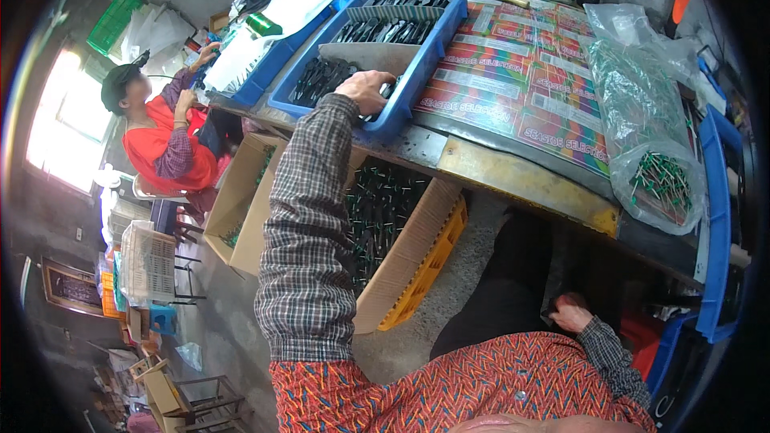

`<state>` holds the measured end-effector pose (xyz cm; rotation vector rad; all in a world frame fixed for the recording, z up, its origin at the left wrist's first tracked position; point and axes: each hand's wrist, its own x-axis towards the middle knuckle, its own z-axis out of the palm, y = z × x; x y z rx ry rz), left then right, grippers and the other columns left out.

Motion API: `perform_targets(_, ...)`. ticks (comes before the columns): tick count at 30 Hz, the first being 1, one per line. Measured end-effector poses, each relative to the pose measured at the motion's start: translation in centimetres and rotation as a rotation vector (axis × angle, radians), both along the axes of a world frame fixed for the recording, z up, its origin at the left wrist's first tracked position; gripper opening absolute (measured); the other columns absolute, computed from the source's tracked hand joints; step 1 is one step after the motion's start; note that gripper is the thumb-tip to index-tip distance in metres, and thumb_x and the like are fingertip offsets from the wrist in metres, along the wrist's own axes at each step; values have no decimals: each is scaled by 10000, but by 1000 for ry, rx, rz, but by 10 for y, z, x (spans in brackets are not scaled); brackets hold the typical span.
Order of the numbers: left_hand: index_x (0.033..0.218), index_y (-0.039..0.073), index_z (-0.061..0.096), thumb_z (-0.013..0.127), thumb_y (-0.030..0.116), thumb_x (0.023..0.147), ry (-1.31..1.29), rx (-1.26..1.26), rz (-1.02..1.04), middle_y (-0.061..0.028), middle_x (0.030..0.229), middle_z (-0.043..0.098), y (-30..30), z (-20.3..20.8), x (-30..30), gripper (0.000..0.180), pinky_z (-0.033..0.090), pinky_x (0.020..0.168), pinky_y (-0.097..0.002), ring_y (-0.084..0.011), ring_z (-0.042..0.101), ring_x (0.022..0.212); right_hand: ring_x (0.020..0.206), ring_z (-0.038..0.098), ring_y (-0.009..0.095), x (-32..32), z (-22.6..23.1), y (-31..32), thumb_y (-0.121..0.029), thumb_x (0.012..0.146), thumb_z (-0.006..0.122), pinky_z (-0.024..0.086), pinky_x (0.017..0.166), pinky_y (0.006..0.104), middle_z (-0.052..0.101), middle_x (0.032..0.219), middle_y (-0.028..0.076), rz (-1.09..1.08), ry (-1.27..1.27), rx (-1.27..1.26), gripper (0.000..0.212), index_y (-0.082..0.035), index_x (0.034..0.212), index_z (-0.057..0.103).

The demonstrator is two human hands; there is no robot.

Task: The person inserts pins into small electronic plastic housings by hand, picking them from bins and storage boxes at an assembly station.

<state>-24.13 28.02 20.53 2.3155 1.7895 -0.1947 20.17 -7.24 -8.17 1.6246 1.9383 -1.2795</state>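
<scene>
My left hand (pixel 367 91) reaches over the near wall of a blue divided bin (pixel 391 122), into its nearest compartment. Its fingers curl downward by the right wall, and what lies in them is hidden. Dark flat pieces (pixel 315 82) fill the left part of that compartment. Similar dark pieces (pixel 383 30) lie in the middle section, behind a pale divider (pixel 369 54). Low beside the table, near my dark-trousered leg, my right hand (pixel 571 313) is closed, fingers bent. Something small and dark shows at its fingers, too unclear to name.
Below the bin, a cardboard box (pixel 401 269) of green-tipped dark pieces rests by a yellow crate (pixel 429 261). Printed cardboard (pixel 513 72) covers the tabletop. A clear bag (pixel 662 184) of green-headed pieces lies right. A seated person in red (pixel 164 144) works at the left.
</scene>
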Motion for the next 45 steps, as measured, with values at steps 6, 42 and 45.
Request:
perform_targets(6, 1214, 104, 598, 710, 372, 719, 40, 163, 71, -169, 1115, 641, 3, -6, -10, 574, 496, 893, -361, -286, 627, 1017, 1021, 544, 424, -7, 9, 9, -296, 845, 563, 427, 924, 460, 567, 1084, 284, 99, -16, 33, 403, 46, 1057, 575)
perform_targets(42, 1077, 13, 647, 507, 184, 972, -1158, 530, 172, 12, 757, 595, -89, 8, 29, 244, 360, 514, -170, -20, 478, 602, 712, 592, 338, -18, 162, 29, -173, 788, 669, 469, 612, 420, 558, 754, 133, -116, 277, 798, 181, -30, 762, 562)
perform_targets(45, 1113, 9, 621, 508, 165, 967, -1224, 373, 102, 3, 780, 597, -130, 14, 63, 242, 366, 546, -168, -36, 487, 610, 697, 592, 316, -12, 191, 30, -143, 776, 682, 466, 595, 399, 550, 740, 115, -156, 333, 946, 164, -38, 789, 556)
